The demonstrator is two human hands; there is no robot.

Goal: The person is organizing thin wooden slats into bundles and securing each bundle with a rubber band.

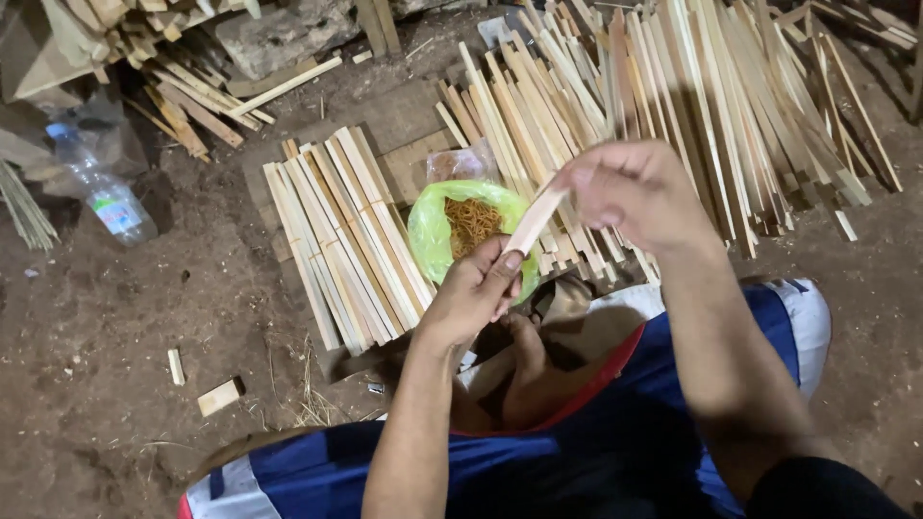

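At about nine o'clock a clear plastic bottle (104, 192) lay on its side on the dirt floor (115, 327), and two small wood offcuts (219, 397) sat toward seven o'clock. Nearer the middle, a neat stack of pale wooden slats (336, 240) lay side by side on the floor, running from eleven toward five o'clock. Just right of that stack sat a green plastic bag (433, 231) holding what looked like yellow noodles (473, 223).

The left hand (473, 293) was closed around the lower end of a single thin slat (535, 221), thumb pressed on its flat face. The slat rose toward one o'clock, held in the air above the bag, and its upper end met the right hand (635, 192), which was pinching it between thumb and fingertips. So both hands were grasping the same strip, one at each end.

The slat looked light, dry and fairly stiff, yet thin enough that it would probably flex or snap if bent hard across the middle. Its sawn faces seemed rough rather than slippery, with a fair chance of splinters along the edges. Holding it by the ends on the broad faces, as here, seemed the sensible grip.

From twelve to three o'clock a large loose heap of similar slats (711, 106) fanned out on the floor. Below, at six o'clock, the person's blue shorts (596, 452) and a bare foot (524, 375) showed.
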